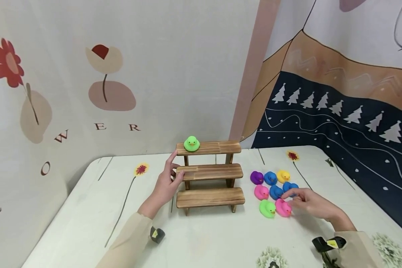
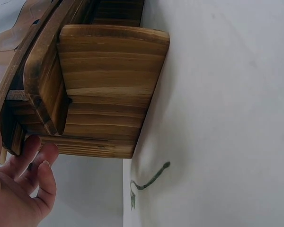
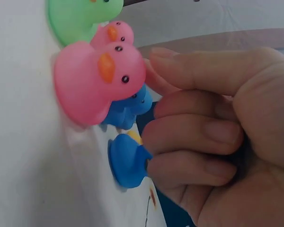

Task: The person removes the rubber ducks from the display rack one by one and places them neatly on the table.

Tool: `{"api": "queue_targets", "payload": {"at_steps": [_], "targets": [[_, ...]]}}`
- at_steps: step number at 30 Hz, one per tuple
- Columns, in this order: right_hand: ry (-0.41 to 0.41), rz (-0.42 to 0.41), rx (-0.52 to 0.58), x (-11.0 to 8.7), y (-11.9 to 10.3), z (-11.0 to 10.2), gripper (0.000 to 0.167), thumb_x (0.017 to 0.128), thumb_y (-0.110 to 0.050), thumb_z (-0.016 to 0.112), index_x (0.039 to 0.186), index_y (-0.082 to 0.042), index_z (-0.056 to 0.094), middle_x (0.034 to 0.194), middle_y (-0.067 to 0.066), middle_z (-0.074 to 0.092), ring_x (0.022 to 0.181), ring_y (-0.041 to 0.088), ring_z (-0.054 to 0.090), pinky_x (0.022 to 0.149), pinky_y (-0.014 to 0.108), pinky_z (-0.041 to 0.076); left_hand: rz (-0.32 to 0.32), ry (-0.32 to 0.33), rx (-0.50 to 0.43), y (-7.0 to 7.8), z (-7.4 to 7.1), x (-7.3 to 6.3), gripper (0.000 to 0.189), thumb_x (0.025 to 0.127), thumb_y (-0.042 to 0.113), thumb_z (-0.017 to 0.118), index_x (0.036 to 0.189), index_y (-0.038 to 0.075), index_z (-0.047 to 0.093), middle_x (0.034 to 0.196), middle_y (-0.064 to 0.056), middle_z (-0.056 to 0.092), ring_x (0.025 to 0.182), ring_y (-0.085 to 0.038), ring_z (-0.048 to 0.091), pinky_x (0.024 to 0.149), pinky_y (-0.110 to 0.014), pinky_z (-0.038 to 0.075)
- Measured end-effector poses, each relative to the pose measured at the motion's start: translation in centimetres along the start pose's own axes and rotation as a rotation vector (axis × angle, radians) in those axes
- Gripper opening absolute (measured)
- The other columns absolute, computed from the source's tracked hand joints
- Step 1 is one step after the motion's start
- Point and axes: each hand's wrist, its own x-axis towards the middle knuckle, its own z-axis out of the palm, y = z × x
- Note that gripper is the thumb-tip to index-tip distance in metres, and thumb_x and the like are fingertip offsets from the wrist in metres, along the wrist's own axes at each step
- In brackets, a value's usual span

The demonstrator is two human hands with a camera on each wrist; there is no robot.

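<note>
A three-tier wooden stand [image 1: 210, 197] stands on the table, with a green rubber duck [image 1: 191, 144] on the left of its top tier. My left hand [image 1: 165, 186] holds the stand's left end, index finger at the top tier and thumb at the middle one. In the left wrist view, bent fingers [image 2: 46, 182] lie by the stand's edge [image 2: 109, 61]. My right hand [image 1: 309, 203] is at a pink rubber duck [image 1: 283, 208], thumb and index finger beside its head [image 3: 128, 66]. The other fingers are curled. The pink duck rests on the table; a firm grip is not visible.
Beside the pink duck are a green duck [image 1: 267, 209], another pink duck [image 1: 261, 192], several blue ducks [image 1: 270, 178], a purple duck [image 1: 256, 178] and a yellow duck [image 1: 283, 176]. A printed curtain [image 1: 187, 74] hangs behind the flower-patterned table cover [image 1: 204, 242].
</note>
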Motion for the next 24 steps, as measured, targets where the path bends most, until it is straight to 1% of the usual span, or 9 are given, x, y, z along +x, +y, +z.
{"api": "queue_targets", "payload": {"at_steps": [2,4,8,11,15,20,24], "targets": [[0.047,0.026,-0.019,0.1,-0.4,0.2,0.028,0.098,-0.011,0.052,0.119,0.006,0.058,0.066,-0.002,0.033,0.057,0.013,0.037,0.054,0.029,0.03,0.002,0.0,0.002,0.0,0.0,0.0,0.068,0.096,0.012,0.054,0.152,0.022,0.016,0.11,-0.017,0.06,0.075,-0.015,0.049,0.065,-0.027,0.045],[0.093,0.034,-0.026,0.3,-0.9,0.5,0.029,0.098,-0.012,0.052,0.119,0.006,0.058,0.067,-0.001,0.033,0.058,0.012,0.036,0.054,0.028,0.03,0.004,-0.003,0.003,-0.1,-0.1,0.1,0.068,0.097,0.013,0.054,0.152,0.022,0.015,0.11,-0.017,0.059,0.075,-0.015,0.049,0.065,-0.027,0.045],[0.157,-0.004,-0.014,1.0,-1.5,1.2,0.027,0.098,-0.012,0.052,0.118,0.007,0.059,0.066,-0.002,0.034,0.057,0.012,0.035,0.053,0.029,0.031,0.004,-0.004,0.001,-0.2,0.0,0.0,0.068,0.097,0.013,0.053,0.152,0.023,0.015,0.11,-0.017,0.059,0.075,-0.015,0.049,0.065,-0.027,0.045],[0.194,-0.009,-0.004,1.5,-2.2,1.7,0.027,0.098,-0.011,0.053,0.117,0.006,0.059,0.066,-0.001,0.035,0.057,0.012,0.036,0.052,0.028,0.031,0.005,0.003,-0.004,-0.3,0.0,-0.1,0.068,0.096,0.012,0.053,0.152,0.023,0.016,0.109,-0.017,0.06,0.075,-0.015,0.049,0.065,-0.027,0.045],[0.217,0.001,0.014,2.1,-2.8,2.4,0.026,0.098,-0.011,0.053,0.118,0.006,0.059,0.066,0.0,0.036,0.056,0.012,0.037,0.049,0.027,0.03,0.007,0.005,-0.009,-0.3,0.1,-0.1,0.068,0.096,0.011,0.053,0.152,0.024,0.015,0.109,-0.017,0.06,0.075,-0.015,0.048,0.064,-0.026,0.044],[0.228,-0.029,0.036,2.8,-3.2,3.2,0.023,0.098,-0.01,0.053,0.115,0.004,0.06,0.064,-0.001,0.035,0.054,0.012,0.037,0.046,0.026,0.028,0.005,0.002,-0.009,-0.4,0.1,-0.1,0.068,0.096,0.011,0.053,0.152,0.024,0.015,0.109,-0.016,0.06,0.074,-0.015,0.047,0.064,-0.026,0.043],[0.223,-0.047,0.044,3.4,-4.2,4.0,0.023,0.099,-0.012,0.052,0.114,0.002,0.061,0.062,-0.002,0.034,0.051,0.01,0.035,0.044,0.024,0.027,0.007,0.003,-0.006,-0.3,0.1,0.0,0.069,0.096,0.011,0.054,0.152,0.024,0.015,0.11,-0.017,0.06,0.074,-0.015,0.047,0.064,-0.026,0.043]]}}
